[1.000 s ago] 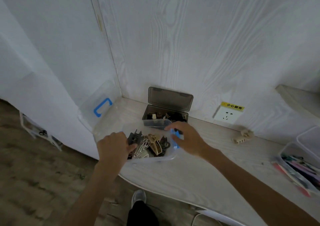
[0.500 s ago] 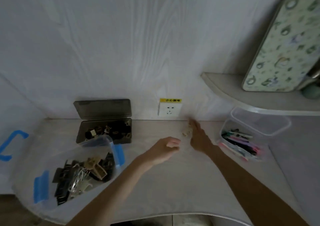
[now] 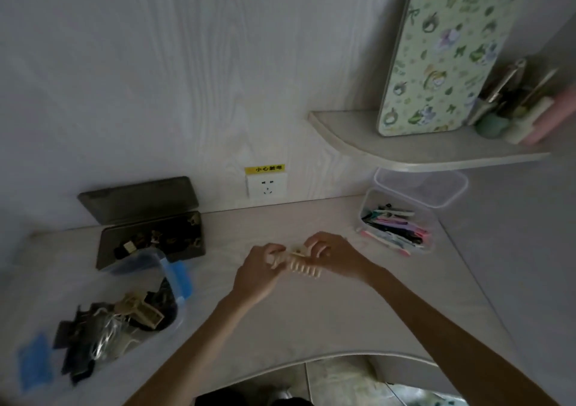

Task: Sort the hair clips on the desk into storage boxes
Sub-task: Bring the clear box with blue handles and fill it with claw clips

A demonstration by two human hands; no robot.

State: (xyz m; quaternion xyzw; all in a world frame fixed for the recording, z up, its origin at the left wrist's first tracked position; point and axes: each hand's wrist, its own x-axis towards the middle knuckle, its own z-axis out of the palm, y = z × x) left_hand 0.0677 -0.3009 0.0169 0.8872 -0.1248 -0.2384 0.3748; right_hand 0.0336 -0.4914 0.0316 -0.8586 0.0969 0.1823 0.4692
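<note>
Pale desk [image 3: 343, 312], clip boxes flanking (both open) [image 3: 396, 228]

A yellow label [image 3: 265, 169] with dark Chinese characters, reading 小心触电, sits on the far wall directly above the white socket [image 3: 266, 185]. No other text is readable.

A dim room is seen. A pale wood-grain wall [image 3: 156, 78] carries a socket [image 3: 266, 185]; a corner shelf [image 3: 405, 153] is mounted above the bench [image 3: 311, 312].
</note>
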